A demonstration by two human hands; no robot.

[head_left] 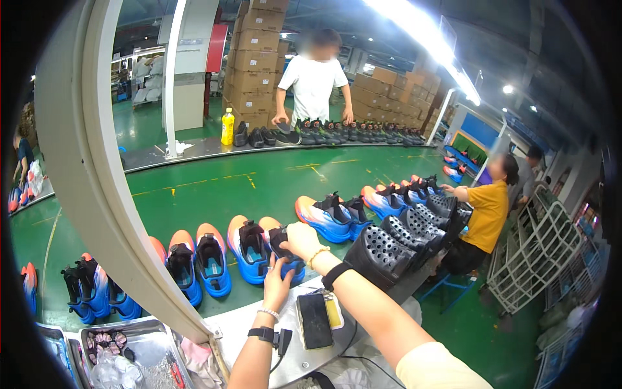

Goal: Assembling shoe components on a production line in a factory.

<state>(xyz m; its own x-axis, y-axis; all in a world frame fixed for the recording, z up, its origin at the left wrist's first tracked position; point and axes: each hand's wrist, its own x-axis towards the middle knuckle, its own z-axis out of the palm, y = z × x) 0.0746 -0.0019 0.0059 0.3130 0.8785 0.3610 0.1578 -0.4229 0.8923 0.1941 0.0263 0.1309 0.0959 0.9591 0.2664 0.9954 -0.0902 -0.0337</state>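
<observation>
At the near edge of the green belt, both my hands are on a sneaker (277,238) with an orange toe, black collar and blue sole. My right hand (303,243) grips its collar from above, fingers bent into the opening. Low at the heel end, my left hand (277,286) has its fingers closed against the shoe. What the fingertips press on is partly hidden. Just left of it stands a matching sneaker (248,249). To the right, another sneaker pair (330,216) rests on the belt.
Black perforated curved pieces (382,249) line the near right edge. A phone (314,321) lies on the metal ledge (240,324). A metal tray (152,347) holds small items. A white post (136,214) rises at left. Co-workers stand across the belt (214,185) and sit at right.
</observation>
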